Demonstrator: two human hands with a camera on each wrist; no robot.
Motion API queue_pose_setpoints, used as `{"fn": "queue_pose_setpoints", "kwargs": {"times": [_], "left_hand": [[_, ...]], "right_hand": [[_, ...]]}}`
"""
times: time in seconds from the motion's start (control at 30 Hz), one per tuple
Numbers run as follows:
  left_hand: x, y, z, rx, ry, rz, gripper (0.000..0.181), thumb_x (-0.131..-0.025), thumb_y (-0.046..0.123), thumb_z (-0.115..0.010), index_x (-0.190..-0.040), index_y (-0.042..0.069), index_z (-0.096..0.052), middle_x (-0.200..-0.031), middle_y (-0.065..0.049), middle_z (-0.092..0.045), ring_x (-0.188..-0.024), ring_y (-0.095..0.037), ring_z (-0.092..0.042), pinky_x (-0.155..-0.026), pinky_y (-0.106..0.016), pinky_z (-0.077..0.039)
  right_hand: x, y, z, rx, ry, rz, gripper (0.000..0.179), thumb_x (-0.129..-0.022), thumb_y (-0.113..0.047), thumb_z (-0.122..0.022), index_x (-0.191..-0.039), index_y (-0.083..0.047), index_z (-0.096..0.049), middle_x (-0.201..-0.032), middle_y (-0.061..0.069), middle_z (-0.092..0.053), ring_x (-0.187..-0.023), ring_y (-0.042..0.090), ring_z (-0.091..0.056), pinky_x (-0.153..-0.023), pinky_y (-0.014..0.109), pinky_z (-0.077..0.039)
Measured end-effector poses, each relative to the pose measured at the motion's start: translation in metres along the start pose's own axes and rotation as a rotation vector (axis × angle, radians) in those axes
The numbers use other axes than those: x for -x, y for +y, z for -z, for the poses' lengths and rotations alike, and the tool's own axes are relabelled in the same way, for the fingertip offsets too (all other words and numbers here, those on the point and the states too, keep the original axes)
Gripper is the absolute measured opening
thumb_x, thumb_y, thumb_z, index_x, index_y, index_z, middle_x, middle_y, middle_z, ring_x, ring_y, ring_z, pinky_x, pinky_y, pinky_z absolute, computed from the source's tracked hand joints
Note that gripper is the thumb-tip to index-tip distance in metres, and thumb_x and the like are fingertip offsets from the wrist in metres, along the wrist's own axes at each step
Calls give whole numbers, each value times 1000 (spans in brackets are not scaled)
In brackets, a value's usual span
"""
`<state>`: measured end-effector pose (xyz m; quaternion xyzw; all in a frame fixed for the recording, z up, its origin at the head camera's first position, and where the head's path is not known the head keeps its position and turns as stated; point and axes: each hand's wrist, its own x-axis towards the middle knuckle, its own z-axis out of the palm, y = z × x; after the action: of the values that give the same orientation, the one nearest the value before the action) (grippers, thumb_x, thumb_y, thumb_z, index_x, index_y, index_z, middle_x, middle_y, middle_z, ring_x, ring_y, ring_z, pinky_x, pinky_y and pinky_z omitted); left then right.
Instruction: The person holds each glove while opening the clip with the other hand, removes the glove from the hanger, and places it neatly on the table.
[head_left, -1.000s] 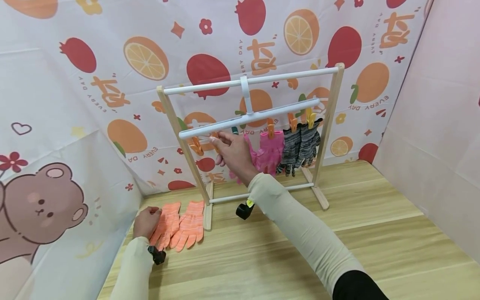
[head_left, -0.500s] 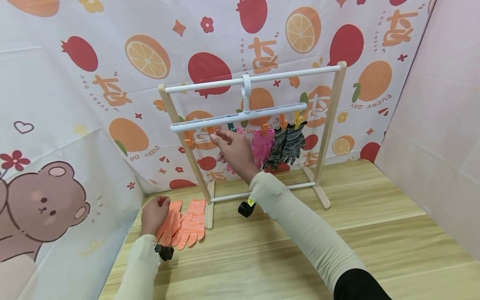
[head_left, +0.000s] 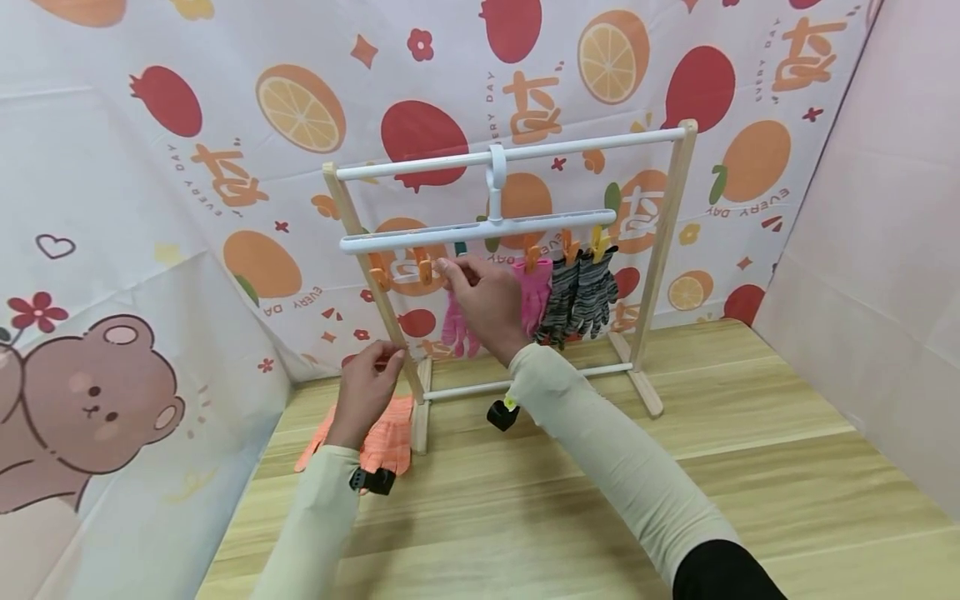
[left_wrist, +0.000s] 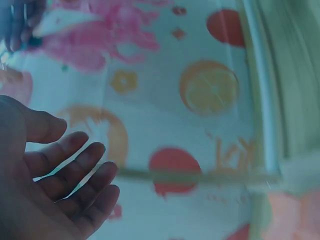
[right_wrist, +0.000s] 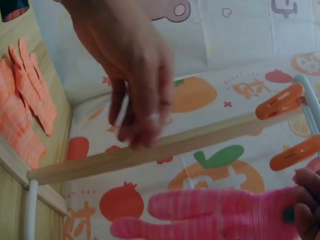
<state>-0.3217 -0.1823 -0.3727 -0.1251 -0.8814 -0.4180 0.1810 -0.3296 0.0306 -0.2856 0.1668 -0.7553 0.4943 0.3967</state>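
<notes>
In the head view, my left hand (head_left: 369, 387) hovers over the orange gloves (head_left: 388, 437) on the table, its fingers loosely bent around nothing; the left wrist view shows this too. My right hand (head_left: 491, 300) is raised under the left half of the white hanger (head_left: 420, 239). Its fingertips are beside an orange clothespin (head_left: 425, 271) on the hanger. A second orange clothespin (head_left: 379, 277) hangs farther left. Pink gloves (right_wrist: 215, 212), partly hidden by my right hand in the head view, hang from a green and an orange clothespin. Grey-black gloves (head_left: 592, 292) hang farther right.
The hanger hooks onto the top bar (head_left: 600, 143) of a wooden rack (head_left: 667, 225). A white lower bar (head_left: 465, 390) joins its feet. Fruit-print cloth (head_left: 360, 108) stands behind, with a bear-print panel (head_left: 97, 408) at left. The wooden table (head_left: 585, 533) extends in front.
My left hand has moved right and up, from beside the orange gloves to over them. The hanger has turned and swung slightly. My right fingertips have shifted a little right of the clothespin.
</notes>
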Motion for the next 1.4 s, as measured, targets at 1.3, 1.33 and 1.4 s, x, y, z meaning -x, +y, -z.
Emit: {"fn": "queue_pose_setpoints", "kwargs": {"times": [1.3, 1.33, 1.4], "left_hand": [[-55, 93, -57, 322, 152, -83, 20, -101, 10, -62, -116, -3, -68, -106, -21, -71, -90, -25, -65, -71, -19, -48], [-55, 92, -57, 320, 155, -83, 20, -101, 9, -62, -116, -3, -69, -105, -20, -71, -89, -24, -65, -70, -20, -47], [-54, 92, -57, 319, 153, -84, 20, -101, 9, -62, -116, -3, -69, -104, -20, -71, -88, -24, -64, -70, -20, -47]], "right_hand": [[-20, 11, 23, -214, -342, -304, 42, -108, -25, -53, -146, -7, -53, -134, 7, -63, -124, 18, -56, -104, 38, -47], [-20, 11, 23, -230, -345, -303, 41, -107, -25, -53, -144, -7, -54, -133, 6, -63, -124, 18, -55, -104, 38, -46], [-20, 12, 23, -264, -341, -305, 38, -106, -25, -56, -140, -7, -59, -130, 5, -63, -123, 17, -54, -103, 37, -47]]}}
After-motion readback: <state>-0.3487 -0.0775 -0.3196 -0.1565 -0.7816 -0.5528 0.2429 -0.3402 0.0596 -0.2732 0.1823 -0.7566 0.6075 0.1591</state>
